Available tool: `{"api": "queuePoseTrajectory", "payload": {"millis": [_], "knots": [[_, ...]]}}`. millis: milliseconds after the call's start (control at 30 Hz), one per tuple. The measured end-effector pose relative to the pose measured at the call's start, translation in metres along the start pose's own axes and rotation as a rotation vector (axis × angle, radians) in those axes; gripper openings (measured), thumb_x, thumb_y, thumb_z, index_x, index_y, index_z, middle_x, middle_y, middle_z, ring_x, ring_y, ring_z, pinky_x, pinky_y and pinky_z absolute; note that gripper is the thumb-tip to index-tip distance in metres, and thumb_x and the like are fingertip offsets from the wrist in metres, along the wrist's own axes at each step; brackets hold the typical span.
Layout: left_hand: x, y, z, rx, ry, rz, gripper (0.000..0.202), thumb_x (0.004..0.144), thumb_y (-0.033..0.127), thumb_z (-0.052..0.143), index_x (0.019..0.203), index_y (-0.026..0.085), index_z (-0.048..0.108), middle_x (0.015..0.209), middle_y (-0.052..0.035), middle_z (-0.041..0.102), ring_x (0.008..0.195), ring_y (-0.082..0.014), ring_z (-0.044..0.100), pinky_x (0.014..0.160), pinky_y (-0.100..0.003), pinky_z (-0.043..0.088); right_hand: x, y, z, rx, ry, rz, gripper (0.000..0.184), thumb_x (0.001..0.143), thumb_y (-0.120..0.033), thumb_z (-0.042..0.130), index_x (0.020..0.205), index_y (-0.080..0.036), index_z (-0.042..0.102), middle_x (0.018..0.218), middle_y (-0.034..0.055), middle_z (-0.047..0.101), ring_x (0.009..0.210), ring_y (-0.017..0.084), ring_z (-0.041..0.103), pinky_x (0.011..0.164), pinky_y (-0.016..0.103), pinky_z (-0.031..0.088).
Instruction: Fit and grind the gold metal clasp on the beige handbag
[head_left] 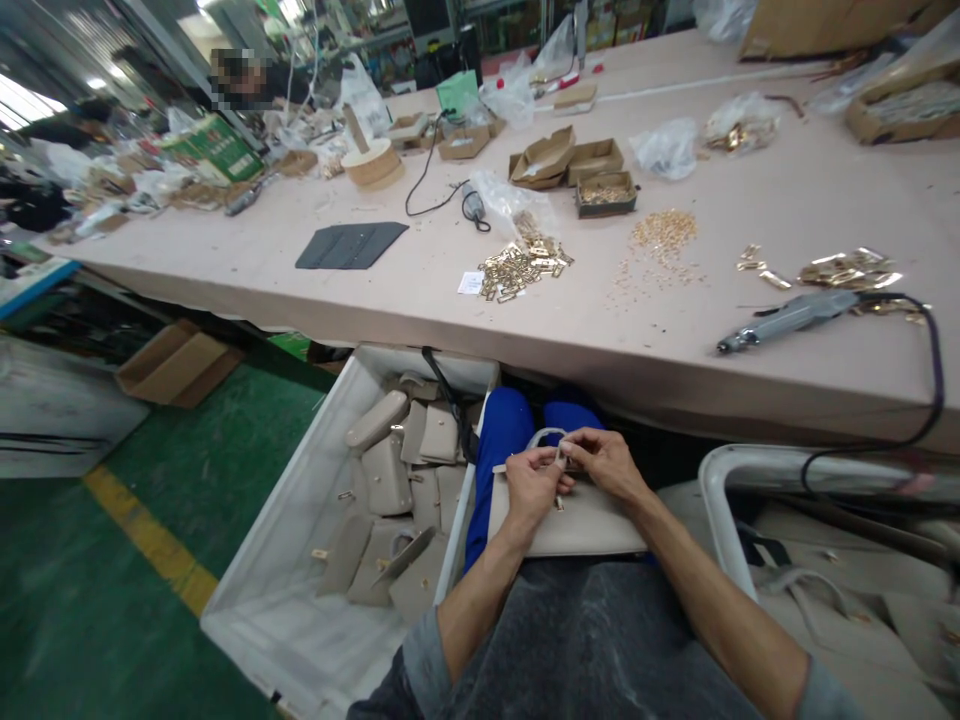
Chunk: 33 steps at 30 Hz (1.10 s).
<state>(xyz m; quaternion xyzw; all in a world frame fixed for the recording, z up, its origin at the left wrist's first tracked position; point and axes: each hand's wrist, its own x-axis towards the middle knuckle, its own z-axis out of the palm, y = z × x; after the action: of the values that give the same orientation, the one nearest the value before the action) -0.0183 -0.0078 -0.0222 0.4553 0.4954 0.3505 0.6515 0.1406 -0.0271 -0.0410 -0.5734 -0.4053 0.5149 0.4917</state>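
A beige handbag [592, 525] lies across my lap, over blue trousers. Its pale strap [546, 436] curves up at the bag's far edge. My left hand [534, 485] is closed, thumb and fingers pinching the strap. From the right, my right hand [606, 462] pinches the same strap, its fingertips meeting those of the left. Any small part between the fingertips is hidden. Just below them, a small gold metal fitting [560, 504] shows on the bag.
A white bin [247, 590] of beige bags stands at my left; another bin [712, 500] is at my right. On the table [420, 300] lie gold fittings [525, 265], small gold pieces [664, 235], an electric screwdriver [787, 320] with a looping cord, a dark mat [351, 246] and cardboard trays [544, 160].
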Motion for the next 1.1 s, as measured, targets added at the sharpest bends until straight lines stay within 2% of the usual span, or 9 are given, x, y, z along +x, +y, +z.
{"api": "queuePoseTrajectory", "payload": {"millis": [100,300,500,667,800,933,1033,1100], "knots": [[0.002,-0.002,-0.001,0.011,-0.012,-0.002,0.038,0.076,0.034,0.084,0.101,0.007,0.079,0.078,-0.0131,0.079,0.054,-0.0178,0.072,0.046,-0.020,0.055,0.002,0.004,0.000,-0.027,0.027,-0.005,0.034,0.083,-0.051,0.078,0.086,-0.017,0.077,0.080,0.0064,0.073,0.071,0.021,0.067,0.069,0.031,0.054],[0.007,-0.007,0.004,0.015,0.026,-0.006,0.039,0.076,0.041,0.084,0.092,0.007,0.073,0.059,-0.0068,0.071,0.043,-0.0156,0.065,0.041,-0.021,0.053,0.005,0.004,0.002,-0.042,0.053,0.003,0.033,0.081,-0.050,0.077,0.084,-0.016,0.077,0.076,0.0060,0.072,0.069,0.021,0.066,0.065,0.030,0.052],[0.010,-0.010,0.007,0.016,0.056,-0.018,0.044,0.073,0.046,0.085,0.091,0.010,0.068,0.057,-0.0034,0.068,0.039,-0.0159,0.063,0.038,-0.022,0.053,0.010,-0.001,0.001,-0.080,0.065,0.026,0.036,0.079,-0.052,0.078,0.080,-0.016,0.076,0.074,0.0059,0.072,0.065,0.020,0.064,0.062,0.029,0.050],[0.011,-0.010,0.004,0.026,-0.001,-0.019,0.044,0.079,0.046,0.082,0.100,0.009,0.071,0.072,-0.0090,0.075,0.047,-0.0174,0.069,0.044,-0.023,0.057,0.012,-0.001,0.002,-0.081,0.030,-0.012,0.040,0.082,-0.056,0.076,0.078,-0.016,0.075,0.073,0.0057,0.071,0.066,0.019,0.063,0.062,0.029,0.050],[0.010,-0.009,0.002,0.043,-0.077,-0.011,0.040,0.086,0.045,0.077,0.104,0.010,0.077,0.088,-0.0143,0.080,0.061,-0.0193,0.076,0.051,-0.022,0.060,0.013,0.002,0.003,-0.038,0.068,0.045,0.042,0.079,-0.057,0.079,0.075,-0.016,0.075,0.069,0.0055,0.069,0.062,0.019,0.061,0.059,0.029,0.049],[0.012,-0.011,0.004,0.060,-0.030,-0.016,0.037,0.087,0.042,0.074,0.098,0.007,0.078,0.075,-0.0129,0.078,0.053,-0.0174,0.072,0.049,-0.021,0.058,0.014,0.006,0.004,0.063,0.034,0.110,0.044,0.078,-0.060,0.079,0.078,-0.016,0.074,0.073,0.0057,0.070,0.062,0.019,0.062,0.059,0.029,0.051],[0.012,-0.011,0.007,0.070,-0.015,-0.005,0.034,0.086,0.040,0.073,0.094,0.007,0.078,0.071,-0.0119,0.077,0.050,-0.0172,0.071,0.047,-0.022,0.058,0.012,0.006,0.004,0.015,0.032,0.046,0.042,0.081,-0.059,0.078,0.081,-0.017,0.075,0.075,0.0063,0.071,0.064,0.020,0.063,0.061,0.029,0.052],[0.010,-0.007,0.008,0.060,-0.037,0.018,0.036,0.085,0.042,0.074,0.094,0.007,0.078,0.076,-0.0131,0.078,0.051,-0.0184,0.071,0.046,-0.023,0.059,0.010,0.006,0.004,-0.028,0.056,0.014,0.042,0.083,-0.058,0.075,0.078,-0.017,0.074,0.070,0.0062,0.070,0.061,0.019,0.062,0.059,0.028,0.050]]}}
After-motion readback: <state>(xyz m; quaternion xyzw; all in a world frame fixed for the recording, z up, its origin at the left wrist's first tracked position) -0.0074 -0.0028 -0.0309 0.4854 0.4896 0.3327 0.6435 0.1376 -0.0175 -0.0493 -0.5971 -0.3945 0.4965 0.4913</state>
